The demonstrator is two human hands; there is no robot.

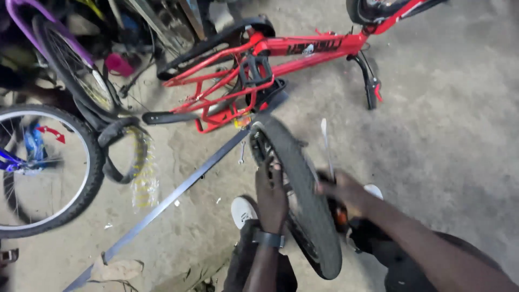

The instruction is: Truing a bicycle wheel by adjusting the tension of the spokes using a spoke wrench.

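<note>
One black bicycle wheel [303, 200] is held upright between two hands, its long axis running from near the person toward the red bicycle frame [281, 59]. Left hand [271, 197] fingers are curled on its rim side; right hand [343, 192] fingers are closed around one screwdriver [326, 148], tip pointing away.

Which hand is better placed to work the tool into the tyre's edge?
Probably the right hand: it already grips the screwdriver beside the tyre, while the left hand steadies the wheel.

black lettered decal [319, 47] on red bike frame [303, 46] (top centre); no packages, signs, screens
</note>
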